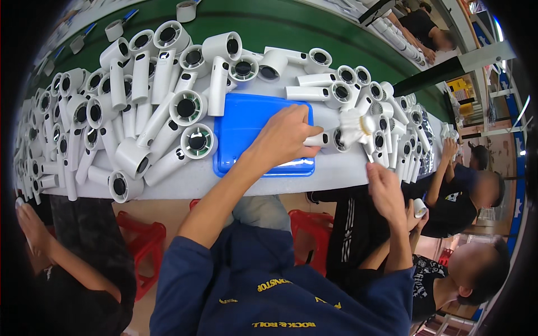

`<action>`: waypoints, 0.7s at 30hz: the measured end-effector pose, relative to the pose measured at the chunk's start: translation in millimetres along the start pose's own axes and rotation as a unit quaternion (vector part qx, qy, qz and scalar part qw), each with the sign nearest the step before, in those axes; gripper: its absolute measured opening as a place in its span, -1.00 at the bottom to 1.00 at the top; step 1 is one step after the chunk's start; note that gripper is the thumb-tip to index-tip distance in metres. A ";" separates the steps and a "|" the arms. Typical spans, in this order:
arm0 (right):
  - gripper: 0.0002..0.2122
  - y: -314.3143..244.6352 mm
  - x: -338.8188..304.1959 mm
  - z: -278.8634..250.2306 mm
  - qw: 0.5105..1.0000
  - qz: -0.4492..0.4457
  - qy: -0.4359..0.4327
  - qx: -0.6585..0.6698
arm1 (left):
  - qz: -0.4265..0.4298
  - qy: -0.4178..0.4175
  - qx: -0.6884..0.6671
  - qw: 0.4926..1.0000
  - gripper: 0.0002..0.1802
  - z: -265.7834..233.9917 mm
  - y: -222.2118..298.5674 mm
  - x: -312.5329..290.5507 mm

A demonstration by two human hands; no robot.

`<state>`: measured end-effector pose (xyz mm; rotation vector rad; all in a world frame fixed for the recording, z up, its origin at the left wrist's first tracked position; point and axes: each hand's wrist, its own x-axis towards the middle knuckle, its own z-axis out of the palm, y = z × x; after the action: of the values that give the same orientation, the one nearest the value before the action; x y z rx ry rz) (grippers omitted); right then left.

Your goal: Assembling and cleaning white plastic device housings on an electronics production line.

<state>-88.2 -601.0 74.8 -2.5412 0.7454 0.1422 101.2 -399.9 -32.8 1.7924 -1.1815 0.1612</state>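
Observation:
My left hand point(283, 134) is closed over the right part of a blue plastic tray point(238, 151). Out of its grip comes the white handle of a handheld fan point(318, 140), whose round head points right. A pale, smeared shape beside the fingers is too blurred to name. To the right, my right hand point(385, 187) pinches the thin end of a white tool point(357, 129). Its upper part is blurred white with a tan edge; I cannot tell its exact kind. That blurred part is at the fan's head; whether they touch is unclear.
Many white handheld fans point(188, 107) lie heaped left of the tray, and more fans point(342, 92) lie to its right. Behind runs a green belt point(269, 28). Red stools point(140, 246) stand below the table. Co-workers sit at both sides; one hand point(417, 215) at right holds a white part.

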 end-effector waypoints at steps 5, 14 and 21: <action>-0.61 2.1 -1.8 -1.1 0.986 -0.074 0.134 0.058 | 0.009 0.001 -0.002 1.000 -0.57 -0.5 2.9 1.8; -0.55 20.8 7.1 -6.1 0.991 -0.084 0.102 0.033 | -0.002 0.004 0.007 1.000 -0.59 2.3 4.3 2.6; -0.54 13.5 -8.3 -13.2 0.959 0.060 0.040 0.276 | -0.013 0.000 0.011 1.000 -0.59 1.8 1.9 0.5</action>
<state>-102.9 -613.2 82.7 -1.9811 0.8333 -0.1172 99.3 -401.7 -32.3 1.8262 -1.1596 0.1603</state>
